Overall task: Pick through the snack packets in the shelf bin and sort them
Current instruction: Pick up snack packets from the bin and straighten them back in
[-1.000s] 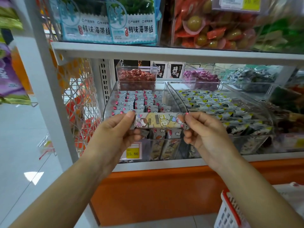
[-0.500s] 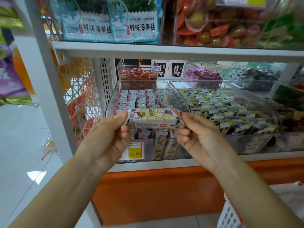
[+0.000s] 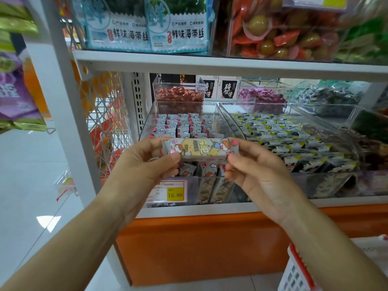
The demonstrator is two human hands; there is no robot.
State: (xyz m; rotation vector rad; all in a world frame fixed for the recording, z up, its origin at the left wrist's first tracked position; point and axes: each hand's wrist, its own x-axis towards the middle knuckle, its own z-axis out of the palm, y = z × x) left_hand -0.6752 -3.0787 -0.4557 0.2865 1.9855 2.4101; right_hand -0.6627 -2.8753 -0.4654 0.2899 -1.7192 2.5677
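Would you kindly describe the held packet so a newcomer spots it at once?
On the lower white shelf, find the yellow 15.80 price tag. Before the clear bin above it, left hand and right hand pinch one long packet by its ends. Unlike the binned packets standing upright, it lies level.

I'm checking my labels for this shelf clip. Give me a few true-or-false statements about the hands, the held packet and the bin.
1. The left hand and the right hand pinch one snack packet by its ends, before the clear bin. True.
2. The snack packet is held upright. False: it lies level between the hands.
3. The yellow price tag reads 15.80. True.
4. The clear bin is empty. False: rows of packets stand in it.
5. A white basket with a red rim shows at lower right. True.
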